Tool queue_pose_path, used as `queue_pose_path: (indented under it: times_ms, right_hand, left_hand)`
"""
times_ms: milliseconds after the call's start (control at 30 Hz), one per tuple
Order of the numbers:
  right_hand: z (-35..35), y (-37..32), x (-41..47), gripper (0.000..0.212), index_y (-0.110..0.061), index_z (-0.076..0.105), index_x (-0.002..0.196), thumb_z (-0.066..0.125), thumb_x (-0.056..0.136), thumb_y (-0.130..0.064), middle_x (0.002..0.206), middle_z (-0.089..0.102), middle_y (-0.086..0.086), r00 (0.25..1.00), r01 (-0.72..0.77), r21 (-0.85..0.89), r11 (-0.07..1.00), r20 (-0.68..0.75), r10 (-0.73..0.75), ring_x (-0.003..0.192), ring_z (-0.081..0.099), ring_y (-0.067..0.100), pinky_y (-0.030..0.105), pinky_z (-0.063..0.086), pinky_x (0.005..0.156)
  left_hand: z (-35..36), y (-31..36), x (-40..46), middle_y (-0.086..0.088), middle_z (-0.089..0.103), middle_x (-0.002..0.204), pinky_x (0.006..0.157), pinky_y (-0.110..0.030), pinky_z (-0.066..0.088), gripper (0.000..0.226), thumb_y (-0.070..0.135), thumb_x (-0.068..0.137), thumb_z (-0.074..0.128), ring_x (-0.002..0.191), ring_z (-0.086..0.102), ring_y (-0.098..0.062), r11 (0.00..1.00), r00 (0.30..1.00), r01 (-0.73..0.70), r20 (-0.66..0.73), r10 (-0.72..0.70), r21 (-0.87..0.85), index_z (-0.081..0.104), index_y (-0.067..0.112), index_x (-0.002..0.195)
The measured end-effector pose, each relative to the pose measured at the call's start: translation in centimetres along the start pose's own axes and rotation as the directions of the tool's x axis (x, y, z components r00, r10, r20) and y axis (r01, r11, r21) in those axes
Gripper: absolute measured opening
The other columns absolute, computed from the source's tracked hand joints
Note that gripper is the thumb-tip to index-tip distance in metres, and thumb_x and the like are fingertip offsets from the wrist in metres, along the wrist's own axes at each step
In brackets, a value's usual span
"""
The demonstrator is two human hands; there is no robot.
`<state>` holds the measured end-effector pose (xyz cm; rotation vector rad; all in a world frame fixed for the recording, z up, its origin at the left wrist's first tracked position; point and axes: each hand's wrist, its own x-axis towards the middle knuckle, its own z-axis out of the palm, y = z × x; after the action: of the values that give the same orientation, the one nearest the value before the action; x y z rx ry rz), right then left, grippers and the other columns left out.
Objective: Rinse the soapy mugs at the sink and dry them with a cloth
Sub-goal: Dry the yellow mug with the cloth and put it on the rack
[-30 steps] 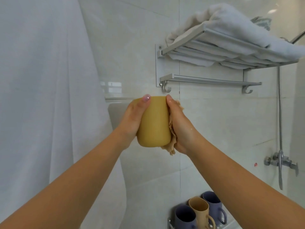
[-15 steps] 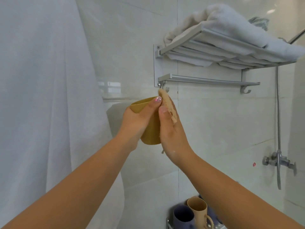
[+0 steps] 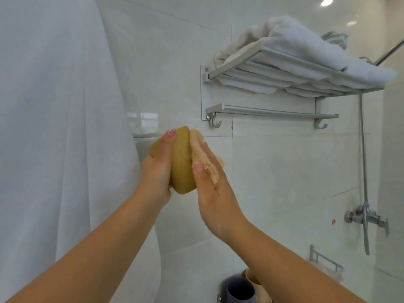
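The left hand [image 3: 158, 169] is gripping a mustard-yellow plastic mug [image 3: 181, 162] at chest height before the white tiled wall [image 3: 273, 171], fingers wrapped around its side. The right hand [image 3: 211, 184] is pressing a crumpled beige cloth [image 3: 202, 156] flat against the mug's other side, fingers extended rather than clenched. A purple mug [image 3: 240, 290] is standing below.

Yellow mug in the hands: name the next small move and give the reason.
Probably turn the yellow mug a little in the left hand and slide the cloth onto an unwiped patch. The right hand presses the cloth flat against only one side of the mug, so the rest of the wall likely needs drying.
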<state>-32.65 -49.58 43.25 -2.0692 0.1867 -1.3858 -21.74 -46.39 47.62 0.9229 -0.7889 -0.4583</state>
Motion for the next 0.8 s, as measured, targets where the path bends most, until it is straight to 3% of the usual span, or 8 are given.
queue_pose_path:
  times_ms: [67, 233, 300, 367, 467, 567, 700, 800]
  right_hand:
    - [0.0, 0.0, 0.4, 0.055, -0.055, 0.015, 0.144, 0.022, 0.090, -0.063, 0.156, 0.012, -0.027, 0.996, 0.085, -0.089, 0.992, -0.002, -0.086, 0.141, 0.007, -0.011, 0.033, 0.013, 0.121]
    - [-2.0, 0.3, 3.5, 0.052, -0.050, 0.026, 0.146, 0.022, 0.095, -0.056, 0.145, 0.033, -0.030, 0.999, 0.028, -0.016, 0.999, -0.018, -0.028, 0.144, 0.021, 0.005, 0.039, 0.030, 0.113]
    - [-2.4, 0.5, 3.8, 0.047, -0.057, 0.032, 0.140, 0.020, 0.094, -0.056, 0.135, 0.036, -0.041, 0.999, -0.014, -0.007, 1.000, -0.029, 0.014, 0.142, 0.029, 0.015, 0.024, 0.041, 0.088]
    - [-2.4, 0.2, 4.0, 0.047, -0.048, 0.047, 0.135, 0.021, 0.095, -0.052, 0.132, 0.052, -0.026, 0.993, -0.023, 0.023, 0.999, -0.118, 0.026, 0.123, 0.053, 0.015, 0.011, 0.039, 0.066]
    - [-3.9, -1.1, 5.2, 0.039, -0.024, 0.068, 0.097, 0.032, 0.100, -0.036, 0.097, 0.071, -0.003, 0.862, -0.209, 0.490, 0.846, -0.317, 0.396, 0.078, 0.064, 0.012, 0.020, 0.047, 0.059]
    - [-6.8, -2.1, 6.0, 0.036, -0.017, 0.056, 0.074, 0.037, 0.098, -0.035, 0.065, 0.058, -0.001, 0.756, -0.145, 0.791, 0.594, -0.299, 0.582, 0.065, 0.055, 0.016, 0.027, 0.042, 0.063]
    - [-6.6, -1.7, 6.2, 0.026, -0.040, 0.058, 0.080, 0.036, 0.090, -0.050, 0.068, 0.051, -0.021, 0.832, -0.243, 0.319, 0.916, -0.418, 0.366, 0.062, 0.045, 0.003, 0.025, 0.029, 0.059]
    - [-4.9, -1.5, 5.6, 0.033, -0.034, 0.060, 0.088, 0.031, 0.101, -0.041, 0.076, 0.055, -0.019, 0.970, -0.146, -0.051, 0.988, -0.205, 0.133, 0.068, 0.052, 0.005, 0.028, 0.039, 0.060]
  left_hand:
    - [0.0, 0.1, 0.0, -0.002, 0.074, 0.107, 0.088, -0.040, 0.056, 0.094, 0.076, 0.044, 0.065, 0.097, 0.071, -0.019, 1.000, 0.999, 0.015, 0.047, -0.014, -0.016, 0.065, 0.021, 0.120]
    - [0.4, 0.3, -0.8, -0.001, 0.073, 0.112, 0.084, -0.037, 0.056, 0.078, 0.068, 0.062, 0.074, 0.101, 0.070, -0.017, 1.000, 0.985, -0.004, 0.172, 0.004, 0.000, 0.063, 0.021, 0.123]
    - [0.6, 0.3, -0.9, -0.001, 0.073, 0.111, 0.087, -0.039, 0.055, 0.078, 0.068, 0.060, 0.065, 0.101, 0.070, -0.016, 0.999, 0.983, 0.037, 0.179, -0.034, -0.014, 0.064, 0.021, 0.122]
    - [0.9, 0.3, -1.2, -0.001, 0.074, 0.108, 0.089, -0.040, 0.055, 0.076, 0.066, 0.059, 0.057, 0.102, 0.070, -0.017, 0.997, 0.977, 0.072, 0.201, -0.068, -0.009, 0.065, 0.021, 0.120]
    - [1.0, 0.2, -1.4, 0.000, 0.076, 0.098, 0.086, -0.041, 0.055, 0.066, 0.066, 0.066, 0.055, 0.095, 0.071, -0.017, 0.993, 0.978, 0.114, 0.180, -0.105, -0.038, 0.066, 0.022, 0.113]
    - [0.5, 0.2, -1.3, 0.002, 0.077, 0.090, 0.082, -0.040, 0.055, 0.046, 0.062, 0.084, 0.048, 0.087, 0.072, -0.015, 0.987, 0.973, 0.144, 0.191, -0.129, -0.067, 0.067, 0.024, 0.102]
    - [0.5, 0.4, -1.6, -0.001, 0.076, 0.100, 0.093, -0.045, 0.052, 0.058, 0.065, 0.068, 0.052, 0.100, 0.069, -0.020, 0.989, 0.958, 0.142, 0.257, -0.128, -0.038, 0.068, 0.023, 0.105]
    - [1.3, 0.5, -1.7, -0.001, 0.076, 0.099, 0.092, -0.043, 0.052, 0.062, 0.064, 0.062, 0.051, 0.100, 0.069, -0.020, 0.992, 0.946, 0.125, 0.299, -0.126, 0.024, 0.068, 0.023, 0.105]
